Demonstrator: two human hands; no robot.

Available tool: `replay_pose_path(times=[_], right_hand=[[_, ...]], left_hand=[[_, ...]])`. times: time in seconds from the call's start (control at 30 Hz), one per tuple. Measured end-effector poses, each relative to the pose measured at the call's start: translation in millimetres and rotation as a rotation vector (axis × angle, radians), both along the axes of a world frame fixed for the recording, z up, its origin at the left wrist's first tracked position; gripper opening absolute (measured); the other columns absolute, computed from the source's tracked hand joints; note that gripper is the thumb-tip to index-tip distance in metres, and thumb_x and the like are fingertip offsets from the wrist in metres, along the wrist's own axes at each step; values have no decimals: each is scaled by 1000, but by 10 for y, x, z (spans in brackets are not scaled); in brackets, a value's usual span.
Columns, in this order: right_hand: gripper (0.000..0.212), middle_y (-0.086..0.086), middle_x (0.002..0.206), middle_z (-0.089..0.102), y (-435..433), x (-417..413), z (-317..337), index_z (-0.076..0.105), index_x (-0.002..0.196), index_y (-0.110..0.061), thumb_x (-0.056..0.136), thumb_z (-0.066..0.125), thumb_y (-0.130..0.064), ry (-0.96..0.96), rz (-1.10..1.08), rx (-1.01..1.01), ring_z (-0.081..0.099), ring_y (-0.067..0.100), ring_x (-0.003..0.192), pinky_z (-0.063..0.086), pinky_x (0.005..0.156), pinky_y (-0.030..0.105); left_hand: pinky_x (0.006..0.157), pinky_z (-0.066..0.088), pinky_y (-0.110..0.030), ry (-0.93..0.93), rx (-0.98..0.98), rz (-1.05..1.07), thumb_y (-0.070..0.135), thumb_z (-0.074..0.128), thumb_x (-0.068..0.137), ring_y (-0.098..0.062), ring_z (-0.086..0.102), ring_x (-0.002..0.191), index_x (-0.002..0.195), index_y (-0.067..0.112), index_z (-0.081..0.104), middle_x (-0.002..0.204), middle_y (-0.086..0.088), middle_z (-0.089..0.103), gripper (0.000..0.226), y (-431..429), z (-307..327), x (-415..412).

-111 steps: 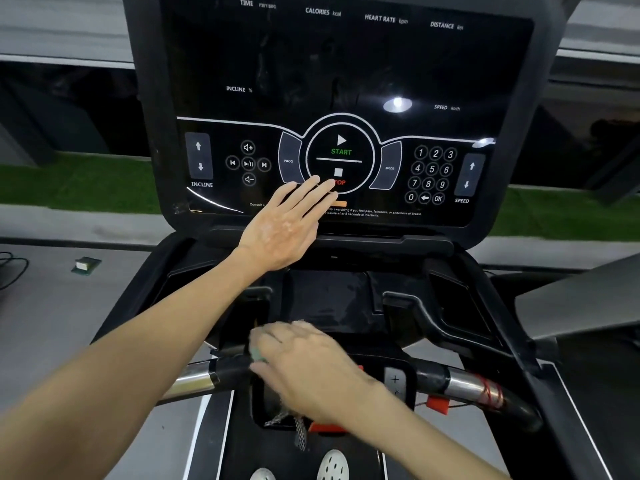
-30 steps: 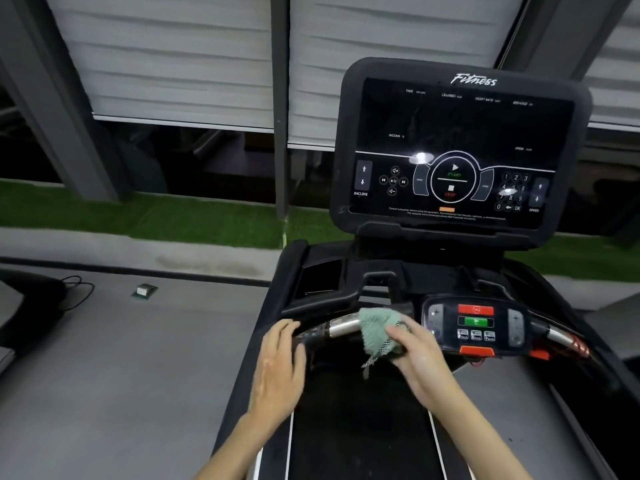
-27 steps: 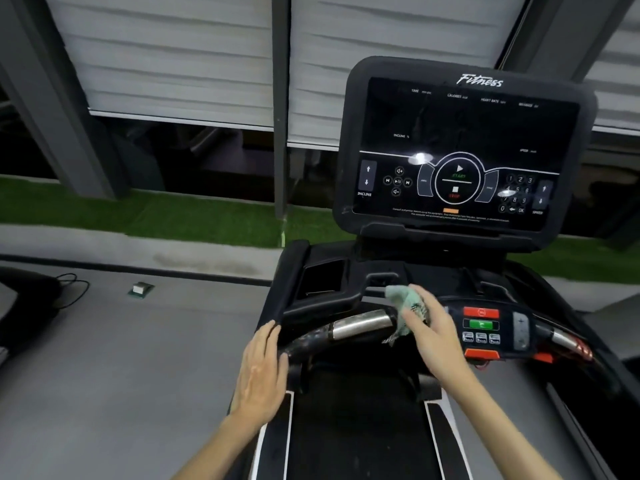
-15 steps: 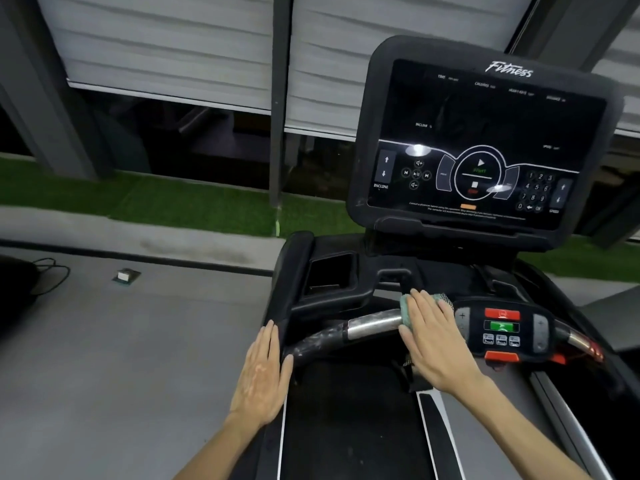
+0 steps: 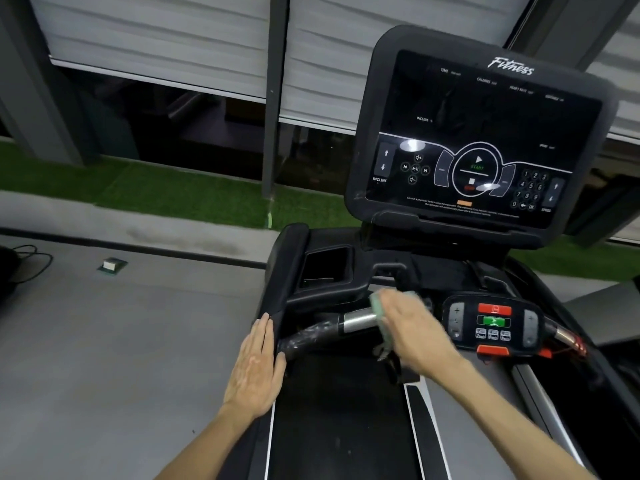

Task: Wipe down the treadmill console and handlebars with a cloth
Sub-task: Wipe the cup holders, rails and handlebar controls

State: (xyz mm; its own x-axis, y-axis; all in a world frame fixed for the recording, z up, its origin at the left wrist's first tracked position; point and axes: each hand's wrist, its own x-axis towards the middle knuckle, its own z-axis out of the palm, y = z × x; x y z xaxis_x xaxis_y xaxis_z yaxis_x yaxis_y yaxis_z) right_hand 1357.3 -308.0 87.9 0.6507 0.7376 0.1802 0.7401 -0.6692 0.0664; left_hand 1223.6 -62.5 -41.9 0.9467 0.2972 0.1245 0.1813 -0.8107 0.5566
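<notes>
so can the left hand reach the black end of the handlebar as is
Probably yes: the left hand lies flat right beside the black end of the handlebar, with nothing between; the right hand and cloth are further along.

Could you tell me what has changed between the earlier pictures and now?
The left hand left the console screen and now rests flat on the treadmill's left side frame. The right hand carried the cloth from the middle control pad to the handlebar, rubbing along its chrome part. The cloth stayed under the right hand.
</notes>
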Motion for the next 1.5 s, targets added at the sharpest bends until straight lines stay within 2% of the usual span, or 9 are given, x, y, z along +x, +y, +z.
replay_pose_path(times=[0.13,0.23,0.3,0.47,0.7,0.9,1.07,1.27,1.5], right_hand=[[46,17,133,54,-195,47,-105,48,135,1,90,53,-6,-90,-183,-19,52,32,123,39,108,43],[40,8,108,57,268,-85,-211,57,110,-6,73,54,7,-19,-157,59,54,29,100,42,94,42],[32,2,97,55,630,-224,-248,55,99,-14,71,51,1,26,-45,-33,52,25,90,39,87,39],[25,0,105,58,760,-270,-335,56,112,-15,87,54,-15,39,65,-88,54,21,96,44,91,35],[11,3,89,55,166,-8,-104,56,94,-12,84,56,-8,-133,-216,-21,53,25,82,44,80,39],[38,12,117,55,928,-491,-432,57,119,-7,82,53,-17,-11,5,-160,51,30,110,38,102,46],[63,9,152,37,750,-358,-389,32,148,-7,91,54,-21,39,127,-192,36,26,139,27,116,42],[48,12,121,60,461,-216,-207,53,129,-3,83,67,-13,-44,-98,-67,58,32,111,46,98,44],[71,20,153,24,1340,-724,-524,17,150,1,90,51,-18,-47,132,-395,19,35,143,13,119,48]], left_hand=[[119,-2,-25,-26,-10,21,27,40,103,-16,0,151,155,6,3,164,-6,3,67,-16,16,2],[120,-3,-26,-25,11,16,28,37,103,-16,-2,151,154,6,2,164,-7,0,66,-29,23,2],[120,-3,-27,-16,17,3,27,38,103,-16,-2,150,154,6,2,164,-8,1,65,-6,15,0],[117,-6,-23,-34,-15,-14,25,38,103,-10,-7,147,154,10,1,164,-3,0,65,14,16,-18],[120,-3,-26,-23,13,-14,30,36,103,-16,-4,151,154,7,1,164,-7,-1,66,8,-24,2],[118,-7,-25,-18,27,-27,31,35,103,-14,-7,150,154,8,-2,164,-7,-3,67,12,-3,-13],[118,-8,-25,3,18,-40,34,40,101,-13,-12,149,151,12,-12,163,-4,-11,76,19,17,-32],[124,1,-33,84,7,-53,42,53,93,-15,-16,149,153,10,-15,162,-3,-19,97,20,28,-62],[124,0,-34,121,36,-75,48,58,87,-14,-21,148,147,13,-25,159,-2,-26,108,15,15,-77]])
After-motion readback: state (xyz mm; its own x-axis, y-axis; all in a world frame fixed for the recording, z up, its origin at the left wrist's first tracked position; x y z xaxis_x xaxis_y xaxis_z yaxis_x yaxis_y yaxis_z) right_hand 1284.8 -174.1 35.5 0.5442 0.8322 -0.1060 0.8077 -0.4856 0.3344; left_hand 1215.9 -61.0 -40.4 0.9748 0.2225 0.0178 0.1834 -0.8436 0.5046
